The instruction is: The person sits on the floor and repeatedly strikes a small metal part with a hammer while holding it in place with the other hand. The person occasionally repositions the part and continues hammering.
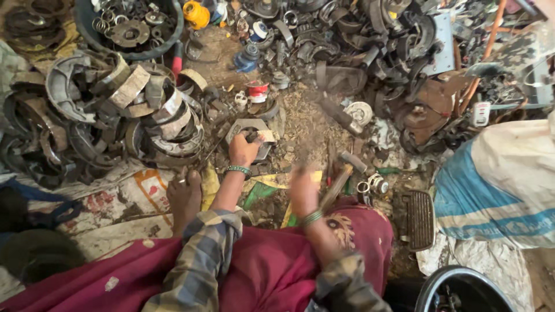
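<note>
Near the scene's middle, on the littered ground, the left hand (243, 149) is clenched on a curved brake shoe (250, 132), pinning it flat. The right hand (303, 190), blurred, is closed round a wooden-handled tool (336, 186); its head cannot be made out. A sound blow probably needs the shoe pressed hard down, fingers clear of the struck spot. A heap of worn shoes (139, 110) lies left, a bare foot (185, 196) near.

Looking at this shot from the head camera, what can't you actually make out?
- Right hand: motion-blurred, so its grip on the wooden-handled tool is unclear.
- Curved metal part: partly covered by the left hand; what the fingers pinch is too small.
- Black tub: cut off by the bottom edge.
</note>
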